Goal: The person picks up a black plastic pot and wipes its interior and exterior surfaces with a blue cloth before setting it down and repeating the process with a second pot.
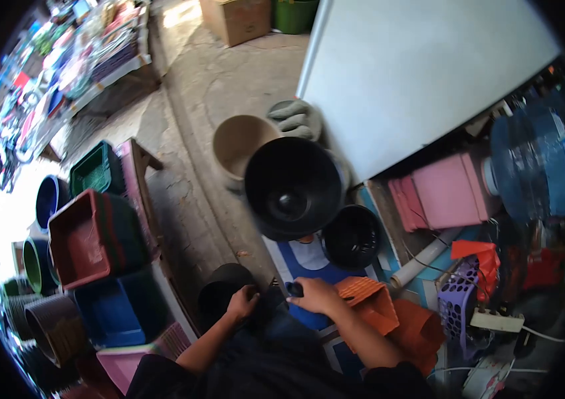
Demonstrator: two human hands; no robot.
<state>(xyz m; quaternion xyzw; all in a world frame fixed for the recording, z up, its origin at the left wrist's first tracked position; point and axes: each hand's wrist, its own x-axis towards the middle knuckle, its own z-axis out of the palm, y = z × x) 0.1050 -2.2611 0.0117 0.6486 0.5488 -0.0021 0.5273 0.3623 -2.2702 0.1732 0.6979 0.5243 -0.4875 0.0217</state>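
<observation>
My left hand (242, 303) is closed at the edge of a black plastic pot (219, 299), fingers curled on its rim. My right hand (314, 296) is closed around a small dark object (294, 289) whose kind I cannot make out. Ahead of both hands stands a large black bucket (292, 189), its open mouth facing up. A smaller black pot (351, 237) sits just right of it. Beside my right forearm lie orange plastic pots (372, 302). Beneath my right hand is a blue and white surface (316, 272).
Stacked coloured basins (80, 243) line a bench on the left. A beige bucket (242, 143) and a pot with grey lumps (294, 118) stand farther ahead. A white panel (415, 80), pink containers (449, 193), a water bottle (538, 163) and a power strip (497, 321) are at right.
</observation>
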